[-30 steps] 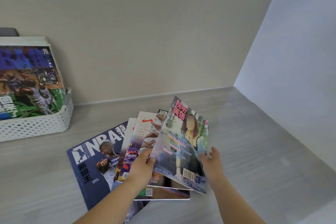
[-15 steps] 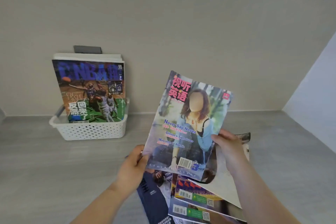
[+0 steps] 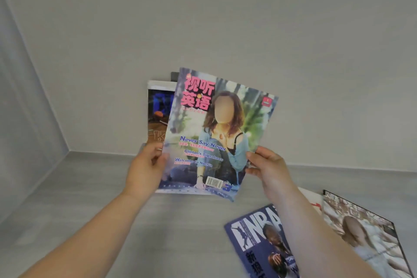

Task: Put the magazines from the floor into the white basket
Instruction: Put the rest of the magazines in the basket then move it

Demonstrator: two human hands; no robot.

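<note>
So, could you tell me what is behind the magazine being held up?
Behind the held magazine, the left strip of a basketball magazine shows; the rest is covered.

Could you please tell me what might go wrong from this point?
The held magazine nearly hides the white basket, so its lower edge may catch on the upright magazine behind it. The left hand and right hand grip only its lower side edges, so the thin cover could flop forward.

glossy paper magazine [image 3: 216,133] — matt wood-grain floor [image 3: 158,232]
</note>
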